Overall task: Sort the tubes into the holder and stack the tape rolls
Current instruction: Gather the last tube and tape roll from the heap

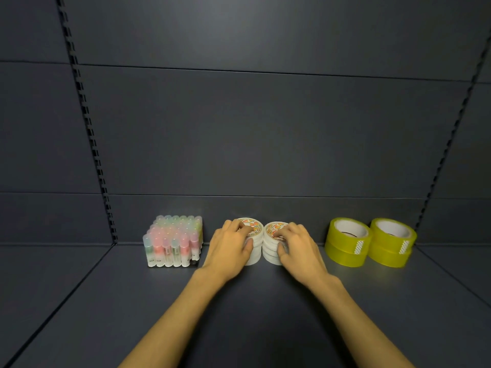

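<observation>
Hands — left hand fingers grip left white stack | right hand fingers grip right white stack

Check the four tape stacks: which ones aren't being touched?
The two yellow-green stacks at the right, left one and right one. No hand is on either. The two white stacks are held: left hand on one, right hand on the other.

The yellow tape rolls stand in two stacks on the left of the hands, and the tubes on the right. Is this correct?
Not quite: the sides are swapped. In the head view the yellow tape rolls stand in two stacks on the right of the hands, and the tubes on the left.
</observation>
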